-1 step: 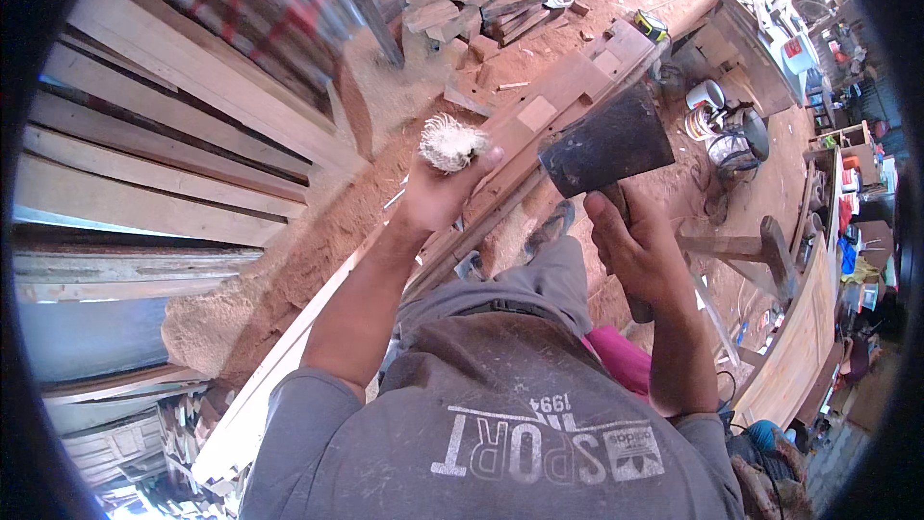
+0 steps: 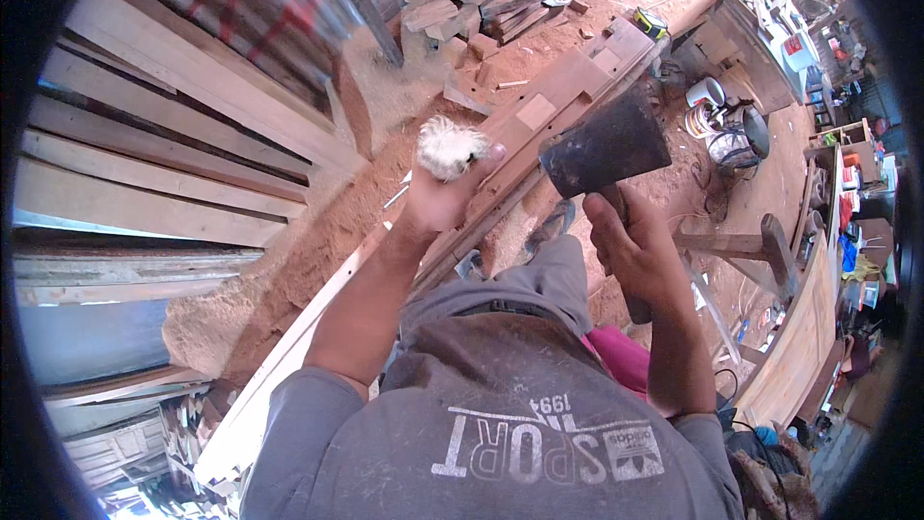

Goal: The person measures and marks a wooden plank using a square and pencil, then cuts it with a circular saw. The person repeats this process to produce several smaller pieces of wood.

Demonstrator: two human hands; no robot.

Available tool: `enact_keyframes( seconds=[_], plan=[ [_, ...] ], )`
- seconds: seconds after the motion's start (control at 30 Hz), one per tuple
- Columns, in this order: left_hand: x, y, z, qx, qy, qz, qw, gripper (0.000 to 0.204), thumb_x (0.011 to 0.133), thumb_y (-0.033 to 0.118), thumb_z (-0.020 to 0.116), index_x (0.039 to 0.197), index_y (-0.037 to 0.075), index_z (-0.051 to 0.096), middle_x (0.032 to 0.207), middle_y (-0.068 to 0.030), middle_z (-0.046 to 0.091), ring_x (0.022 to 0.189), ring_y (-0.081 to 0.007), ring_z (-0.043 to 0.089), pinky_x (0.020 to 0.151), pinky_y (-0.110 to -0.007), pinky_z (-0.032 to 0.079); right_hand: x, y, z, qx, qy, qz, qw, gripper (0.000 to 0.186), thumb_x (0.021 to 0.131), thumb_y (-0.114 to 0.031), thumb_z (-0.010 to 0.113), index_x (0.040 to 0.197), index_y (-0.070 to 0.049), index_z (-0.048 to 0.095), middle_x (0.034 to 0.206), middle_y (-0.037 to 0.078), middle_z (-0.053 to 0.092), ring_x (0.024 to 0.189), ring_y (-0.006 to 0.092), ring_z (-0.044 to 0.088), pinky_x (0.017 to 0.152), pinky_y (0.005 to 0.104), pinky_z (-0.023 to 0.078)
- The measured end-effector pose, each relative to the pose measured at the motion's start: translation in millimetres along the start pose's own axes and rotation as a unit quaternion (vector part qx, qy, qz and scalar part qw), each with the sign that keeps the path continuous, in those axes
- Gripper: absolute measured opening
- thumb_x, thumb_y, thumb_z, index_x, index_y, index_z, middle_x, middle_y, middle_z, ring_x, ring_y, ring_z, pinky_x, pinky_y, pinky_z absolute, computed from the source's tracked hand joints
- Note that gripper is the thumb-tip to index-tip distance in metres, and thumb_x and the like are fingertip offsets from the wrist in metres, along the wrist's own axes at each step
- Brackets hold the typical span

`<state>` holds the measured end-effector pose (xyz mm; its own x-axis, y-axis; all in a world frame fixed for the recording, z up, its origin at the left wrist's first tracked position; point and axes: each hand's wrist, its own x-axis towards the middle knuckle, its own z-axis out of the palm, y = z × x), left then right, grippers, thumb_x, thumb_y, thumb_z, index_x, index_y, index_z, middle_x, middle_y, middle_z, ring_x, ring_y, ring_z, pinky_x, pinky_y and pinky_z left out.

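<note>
My left hand point(image 2: 438, 197) is closed round an object with a white, frayed, fibrous top point(image 2: 450, 144); whatever lies below that top is hidden by my fingers. It is held over a long reddish plank point(image 2: 568, 91) with blocks and cut-outs on it, lying diagonally in front of me. My right hand point(image 2: 630, 250) grips the handle of a mallet with a broad black head point(image 2: 611, 144), raised to the right of my left hand.
Long boards point(image 2: 164, 135) lean at the left beside sawdust. Wood offcuts point(image 2: 462, 0) are piled beyond the plank. Buckets point(image 2: 703, 94) stand at the right, near a wooden trestle point(image 2: 770, 250), a pale panel point(image 2: 789, 337) and cluttered shelving point(image 2: 857, 173).
The white frayed top in my left hand has tilted very slightly. Otherwise both hands are almost where they were.
</note>
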<state>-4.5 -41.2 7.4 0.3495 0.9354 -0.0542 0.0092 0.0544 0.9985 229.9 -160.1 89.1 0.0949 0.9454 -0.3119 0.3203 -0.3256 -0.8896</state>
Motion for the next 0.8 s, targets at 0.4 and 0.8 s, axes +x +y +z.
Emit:
enact_keyframes(
  seconds=[0.4,0.8],
  plan=[
    [11,3,-34,0.068,-0.207,0.048,0.975,0.047,0.079,0.04,0.099,0.099,0.008,0.071,0.089,-0.0007,0.07,0.083,-0.015,0.065,0.076,-0.037,0.053,-18,12,10,-0.007,0.027,0.028,0.999,0.042,0.11,-0.039,0.064,0.125,0.001,0.064,0.094,0.01,0.07,0.085,0.0172,0.063,0.08,0.0364,0.051],
    [7,18,-29,0.261,-0.267,0.301,0.877,0.066,0.082,0.053,0.093,0.12,0.003,0.072,0.112,-0.0167,0.075,0.106,-0.0282,0.071,0.096,-0.038,0.054,-41,-37,21,-0.077,0.019,-0.05,0.996,0.035,0.107,-0.029,0.07,0.127,-0.001,0.067,0.098,0.011,0.074,0.09,0.0196,0.07,0.081,0.0361,0.053]
  ],
)
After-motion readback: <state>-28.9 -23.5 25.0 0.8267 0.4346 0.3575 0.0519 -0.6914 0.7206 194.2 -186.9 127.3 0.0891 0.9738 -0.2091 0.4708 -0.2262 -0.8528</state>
